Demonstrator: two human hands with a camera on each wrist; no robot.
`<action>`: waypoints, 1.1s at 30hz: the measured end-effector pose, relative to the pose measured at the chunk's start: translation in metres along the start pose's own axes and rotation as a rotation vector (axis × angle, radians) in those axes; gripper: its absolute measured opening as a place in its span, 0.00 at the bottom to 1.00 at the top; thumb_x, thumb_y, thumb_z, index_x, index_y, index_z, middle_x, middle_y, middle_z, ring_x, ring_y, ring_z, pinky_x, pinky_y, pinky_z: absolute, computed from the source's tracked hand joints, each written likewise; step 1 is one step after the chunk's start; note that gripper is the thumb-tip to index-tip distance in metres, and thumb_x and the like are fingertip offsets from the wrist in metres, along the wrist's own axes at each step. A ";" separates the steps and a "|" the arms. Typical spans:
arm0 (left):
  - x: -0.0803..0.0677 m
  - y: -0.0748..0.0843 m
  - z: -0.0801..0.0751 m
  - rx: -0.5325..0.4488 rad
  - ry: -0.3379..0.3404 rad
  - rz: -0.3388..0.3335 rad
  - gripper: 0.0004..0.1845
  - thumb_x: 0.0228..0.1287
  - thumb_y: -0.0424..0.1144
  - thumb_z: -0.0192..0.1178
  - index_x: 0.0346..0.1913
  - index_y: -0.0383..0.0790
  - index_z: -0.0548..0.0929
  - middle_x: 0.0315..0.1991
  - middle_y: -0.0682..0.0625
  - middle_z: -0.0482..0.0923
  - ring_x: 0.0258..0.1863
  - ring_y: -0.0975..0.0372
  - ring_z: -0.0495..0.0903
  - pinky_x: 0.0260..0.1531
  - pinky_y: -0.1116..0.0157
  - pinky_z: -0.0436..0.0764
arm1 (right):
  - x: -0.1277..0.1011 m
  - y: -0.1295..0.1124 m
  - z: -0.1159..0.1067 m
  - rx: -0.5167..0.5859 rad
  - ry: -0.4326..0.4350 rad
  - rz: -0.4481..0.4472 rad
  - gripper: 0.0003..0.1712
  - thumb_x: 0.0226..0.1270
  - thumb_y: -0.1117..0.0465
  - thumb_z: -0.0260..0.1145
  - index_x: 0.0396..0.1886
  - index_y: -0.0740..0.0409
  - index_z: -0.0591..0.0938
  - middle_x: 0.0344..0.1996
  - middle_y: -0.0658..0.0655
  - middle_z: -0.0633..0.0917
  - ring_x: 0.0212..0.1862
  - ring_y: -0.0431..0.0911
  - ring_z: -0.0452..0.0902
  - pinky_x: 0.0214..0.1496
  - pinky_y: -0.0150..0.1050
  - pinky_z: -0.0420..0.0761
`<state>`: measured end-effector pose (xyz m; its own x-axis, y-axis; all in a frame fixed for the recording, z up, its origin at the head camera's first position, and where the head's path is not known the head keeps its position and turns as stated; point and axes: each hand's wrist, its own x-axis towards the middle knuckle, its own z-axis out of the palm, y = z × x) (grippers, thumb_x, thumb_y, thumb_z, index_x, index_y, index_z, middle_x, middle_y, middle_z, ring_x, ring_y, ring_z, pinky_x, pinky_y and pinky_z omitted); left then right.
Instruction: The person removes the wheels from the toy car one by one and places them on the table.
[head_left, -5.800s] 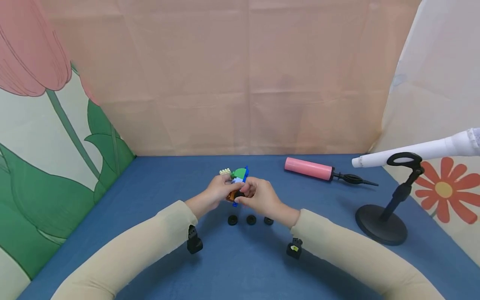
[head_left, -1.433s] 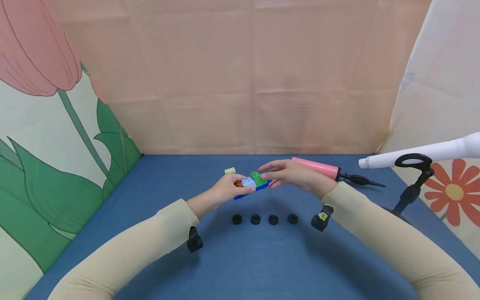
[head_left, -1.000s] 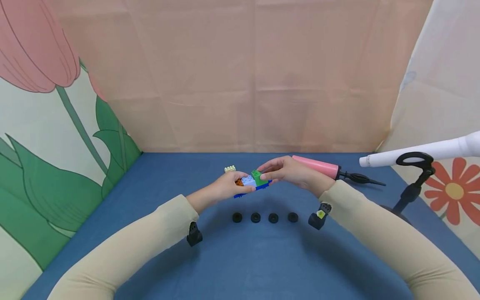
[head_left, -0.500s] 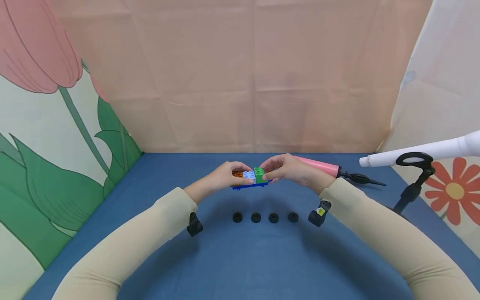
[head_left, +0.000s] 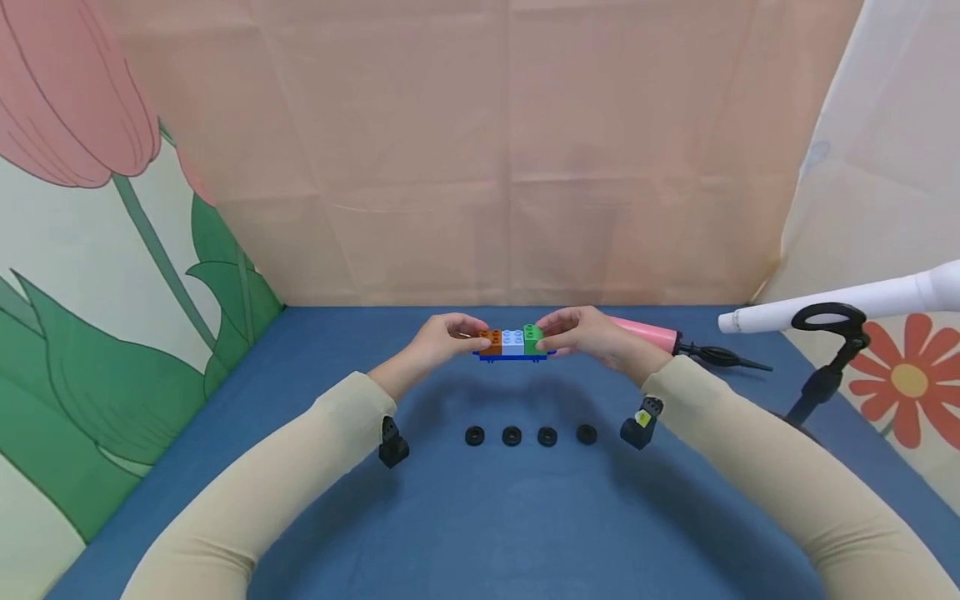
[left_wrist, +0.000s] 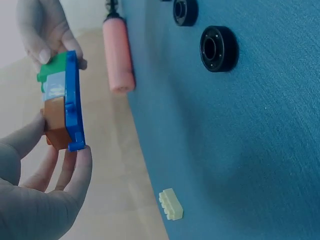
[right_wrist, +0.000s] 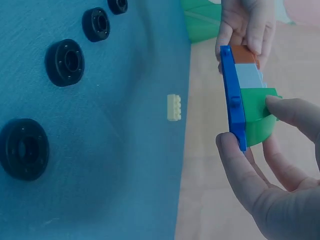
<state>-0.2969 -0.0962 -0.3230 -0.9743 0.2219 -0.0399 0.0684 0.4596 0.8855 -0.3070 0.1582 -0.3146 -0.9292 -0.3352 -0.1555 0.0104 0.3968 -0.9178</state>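
Observation:
A toy car body made of bricks is held level above the table between both hands. Its blue wheel base [head_left: 513, 357] carries an orange brick [head_left: 491, 342], a light blue brick [head_left: 512, 342] and a green brick [head_left: 531, 337] with a curved side. My left hand [head_left: 438, 346] pinches the orange end, thumb on the near side. At the other end, my right hand [head_left: 592, 340] grips the green brick and the base between thumb and fingers. No wheels are on the base. Several black wheels [head_left: 512, 435] lie in a row on the table below.
A pale yellow brick [right_wrist: 173, 107] lies near the table's far edge, hidden in the head view. Behind my right hand lies a pink hand pump [head_left: 645, 333] with a black nozzle. A black stand [head_left: 821, 379] and a white tube [head_left: 832, 310] are at the right.
The car body has turned from slanted to level and shifted slightly to the right. My left hand has slid outward to the orange end. The right hand has kept its hold on the green end.

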 end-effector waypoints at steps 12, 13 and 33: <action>0.011 -0.024 0.005 -0.013 0.019 -0.081 0.16 0.62 0.39 0.67 0.52 0.42 0.83 0.53 0.45 0.81 0.53 0.54 0.78 0.59 0.55 0.76 | 0.015 0.021 0.017 0.054 0.019 0.051 0.25 0.59 0.61 0.72 0.58 0.58 0.79 0.57 0.62 0.79 0.52 0.51 0.79 0.61 0.50 0.76; 0.012 -0.027 0.005 -0.016 0.019 -0.085 0.16 0.62 0.39 0.67 0.52 0.42 0.83 0.53 0.45 0.81 0.53 0.53 0.78 0.59 0.55 0.76 | 0.016 0.023 0.019 0.062 0.020 0.053 0.25 0.60 0.62 0.72 0.57 0.58 0.79 0.57 0.62 0.78 0.52 0.51 0.79 0.63 0.52 0.75; 0.015 -0.058 0.005 0.012 -0.013 -0.146 0.16 0.61 0.35 0.67 0.53 0.39 0.83 0.54 0.42 0.80 0.54 0.54 0.78 0.55 0.58 0.79 | 0.031 0.037 0.045 -0.001 0.011 0.127 0.22 0.59 0.62 0.73 0.53 0.58 0.81 0.52 0.58 0.81 0.52 0.49 0.74 0.59 0.45 0.77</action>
<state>-0.3144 -0.1155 -0.3770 -0.9713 0.1627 -0.1737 -0.0712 0.4977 0.8644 -0.3187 0.1241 -0.3701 -0.9245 -0.2729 -0.2660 0.1276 0.4360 -0.8909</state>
